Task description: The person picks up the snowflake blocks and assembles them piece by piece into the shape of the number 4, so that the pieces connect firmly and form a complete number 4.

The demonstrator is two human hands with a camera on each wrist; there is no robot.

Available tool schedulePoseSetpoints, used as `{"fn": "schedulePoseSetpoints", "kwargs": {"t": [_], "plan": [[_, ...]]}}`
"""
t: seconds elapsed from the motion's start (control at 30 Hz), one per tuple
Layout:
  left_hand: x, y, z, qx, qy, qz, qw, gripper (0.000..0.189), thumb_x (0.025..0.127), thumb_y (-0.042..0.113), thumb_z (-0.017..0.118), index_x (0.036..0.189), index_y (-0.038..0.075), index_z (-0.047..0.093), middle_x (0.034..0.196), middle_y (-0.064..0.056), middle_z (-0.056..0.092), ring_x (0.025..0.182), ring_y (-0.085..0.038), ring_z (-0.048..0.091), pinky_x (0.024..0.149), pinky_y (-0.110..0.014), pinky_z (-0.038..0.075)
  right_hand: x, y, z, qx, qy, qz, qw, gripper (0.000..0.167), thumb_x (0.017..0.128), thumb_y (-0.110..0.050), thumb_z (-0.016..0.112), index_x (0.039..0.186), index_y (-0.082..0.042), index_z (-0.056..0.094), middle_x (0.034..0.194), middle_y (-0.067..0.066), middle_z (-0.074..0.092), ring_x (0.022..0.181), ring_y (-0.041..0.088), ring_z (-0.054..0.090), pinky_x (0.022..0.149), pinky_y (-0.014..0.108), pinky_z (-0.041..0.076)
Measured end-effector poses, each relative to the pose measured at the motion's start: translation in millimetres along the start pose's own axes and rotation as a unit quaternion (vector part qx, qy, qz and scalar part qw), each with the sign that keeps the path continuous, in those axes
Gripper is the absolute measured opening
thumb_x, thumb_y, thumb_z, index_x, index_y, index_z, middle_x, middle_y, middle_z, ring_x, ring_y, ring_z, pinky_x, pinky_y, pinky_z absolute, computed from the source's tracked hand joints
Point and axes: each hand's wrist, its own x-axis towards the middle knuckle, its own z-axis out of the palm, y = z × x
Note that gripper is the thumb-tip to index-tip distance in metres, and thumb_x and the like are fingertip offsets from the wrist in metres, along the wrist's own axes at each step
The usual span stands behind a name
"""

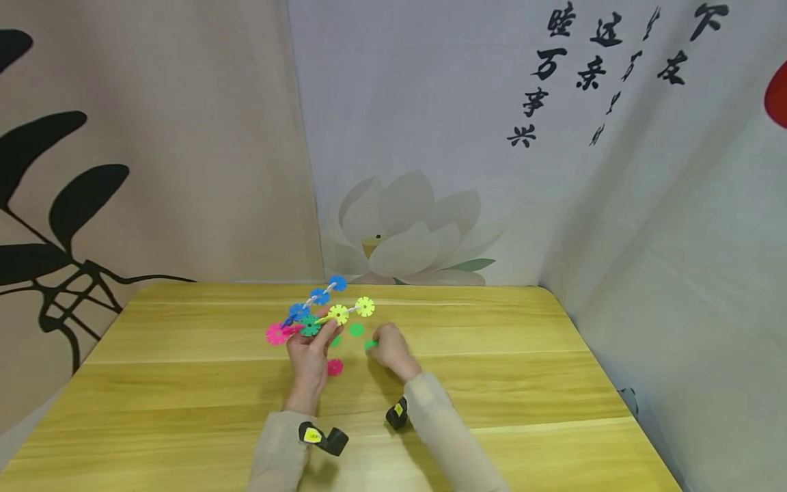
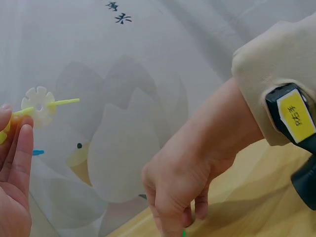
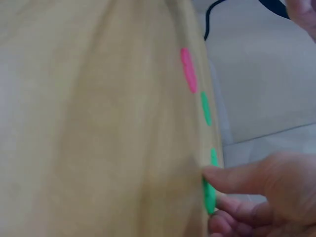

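Observation:
My left hand (image 1: 309, 362) holds up a chain of linked snowflake discs above the table. Its green disc (image 1: 310, 325) is nearest the thumb, with a pink disc (image 1: 277, 334) at the left end. Blue discs (image 1: 320, 296) joined by white ones slant up and away, while yellow discs (image 1: 338, 314) form a branch to the right. In the left wrist view a white disc (image 2: 43, 114) sits between yellow ones beyond the fingertips. Low at the tabletop, my right hand (image 1: 395, 352) pinches a loose green disc (image 3: 209, 197) between thumb and fingers.
Between the hands lie loose green discs (image 1: 356, 330) and a pink disc (image 1: 335, 367) on the wooden table (image 1: 504, 383). A printed curtain (image 1: 418, 137) hangs behind the table's back edge. Each sleeve carries a black wrist camera (image 1: 332, 441).

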Motion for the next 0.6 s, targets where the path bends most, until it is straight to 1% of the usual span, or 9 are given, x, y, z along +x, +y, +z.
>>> {"fn": "schedulePoseSetpoints", "kwargs": {"t": [0.1, 0.2, 0.3, 0.37, 0.43, 0.53, 0.6], "plan": [[-0.8, -0.1, 1.0, -0.005, 0.008, -0.008, 0.9999, 0.026, 0.080, -0.021, 0.057, 0.090, -0.001, 0.072, 0.087, -0.008, 0.071, 0.073, -0.015, 0.069, 0.068, -0.028, 0.057, -0.3, 0, -4, 0.013, -0.028, 0.027, 0.9991, 0.023, 0.073, -0.004, 0.077, 0.082, 0.002, 0.057, 0.079, 0.005, 0.051, 0.070, 0.017, 0.048, 0.059, 0.026, 0.047], [-1.9, 0.1, 1.0, -0.009, 0.014, -0.017, 0.9997, 0.026, 0.081, -0.020, 0.057, 0.090, -0.001, 0.072, 0.087, -0.008, 0.071, 0.073, -0.015, 0.069, 0.069, -0.027, 0.057, -1.6, 3, -4, 0.036, -0.038, 0.033, 0.9981, 0.025, 0.073, -0.003, 0.078, 0.085, -0.001, 0.056, 0.079, 0.005, 0.055, 0.070, 0.015, 0.052, 0.060, 0.026, 0.049], [-2.9, 0.3, 1.0, -0.016, 0.017, -0.021, 0.9995, 0.022, 0.081, -0.020, 0.057, 0.093, -0.005, 0.069, 0.088, -0.008, 0.071, 0.073, -0.015, 0.069, 0.068, -0.026, 0.057, -5.6, 6, -2, 0.075, -0.027, 0.015, 0.9967, 0.023, 0.075, 0.000, 0.076, 0.087, -0.001, 0.056, 0.079, 0.005, 0.056, 0.071, 0.014, 0.051, 0.061, 0.025, 0.048], [-2.9, 0.1, 0.8, -0.023, 0.019, -0.022, 0.9993, 0.020, 0.081, -0.020, 0.057, 0.095, -0.010, 0.067, 0.089, -0.008, 0.071, 0.073, -0.016, 0.069, 0.068, -0.026, 0.057, -9.0, 7, -2, 0.103, -0.010, -0.004, 0.9946, 0.019, 0.076, 0.003, 0.073, 0.087, 0.000, 0.058, 0.076, 0.003, 0.055, 0.069, 0.013, 0.050, 0.060, 0.023, 0.047], [-2.8, -0.1, 1.1, -0.032, 0.019, -0.022, 0.9991, 0.020, 0.081, -0.021, 0.057, 0.095, -0.011, 0.066, 0.089, -0.009, 0.071, 0.073, -0.016, 0.069, 0.068, -0.026, 0.057, -13.9, 5, -3, 0.131, 0.008, -0.020, 0.9911, 0.016, 0.078, 0.005, 0.070, 0.089, 0.001, 0.060, 0.073, 0.002, 0.053, 0.066, 0.011, 0.048, 0.057, 0.020, 0.045], [-2.2, -0.8, 1.0, -0.038, 0.018, -0.020, 0.9989, 0.021, 0.081, -0.021, 0.056, 0.095, -0.009, 0.067, 0.091, -0.010, 0.071, 0.075, -0.017, 0.069, 0.068, -0.026, 0.057, -23.4, -1, -8, 0.180, 0.033, -0.042, 0.9822, 0.011, 0.079, 0.006, 0.068, 0.088, 0.003, 0.063, 0.070, 0.002, 0.055, 0.061, 0.009, 0.050, 0.053, 0.017, 0.047], [-1.9, -0.9, 1.5, -0.035, 0.017, -0.019, 0.9991, 0.021, 0.081, -0.020, 0.057, 0.093, -0.006, 0.068, 0.093, -0.012, 0.071, 0.076, -0.017, 0.069, 0.068, -0.027, 0.057, -31.1, -7, -14, 0.211, 0.042, -0.052, 0.9753, 0.007, 0.081, 0.004, 0.068, 0.087, 0.003, 0.065, 0.069, 0.005, 0.059, 0.058, 0.011, 0.055, 0.052, 0.020, 0.050]]}}
